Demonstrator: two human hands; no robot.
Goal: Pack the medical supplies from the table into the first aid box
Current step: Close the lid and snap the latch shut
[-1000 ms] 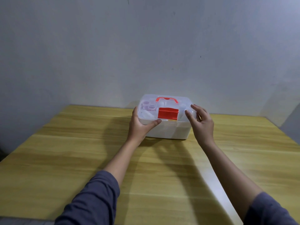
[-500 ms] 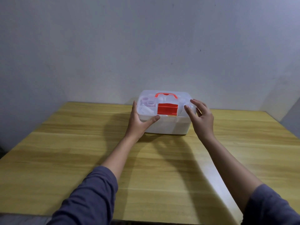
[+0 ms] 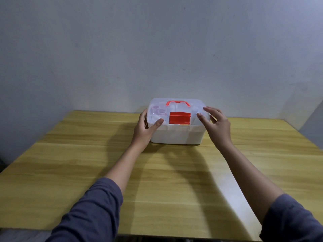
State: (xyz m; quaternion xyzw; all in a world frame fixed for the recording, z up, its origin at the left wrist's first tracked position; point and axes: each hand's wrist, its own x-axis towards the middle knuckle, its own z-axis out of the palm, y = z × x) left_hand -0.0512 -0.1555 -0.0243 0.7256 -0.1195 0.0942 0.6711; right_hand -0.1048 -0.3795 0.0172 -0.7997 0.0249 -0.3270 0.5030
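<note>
The first aid box (image 3: pixel 174 137) stands closed at the far middle of the wooden table (image 3: pixel 87 172). It has a white base and a translucent lid with a red handle (image 3: pixel 177 102) and a red front latch (image 3: pixel 179 117). Small containers show faintly through the lid. My left hand (image 3: pixel 144 131) holds the box's left front corner, thumb on the lid's front and fingers round the side. My right hand (image 3: pixel 218 126) is at the right front corner, its relaxed, spread fingers touching the lid's edge.
A plain grey wall (image 3: pixel 157 49) rises just behind the box. The table's near edge (image 3: pixel 174 235) runs across the bottom of the view. No loose supplies are visible on the tabletop.
Both hands stay at the box's front corners. My right hand's fingers have loosened and spread a little. The box sits in about the same place.
</note>
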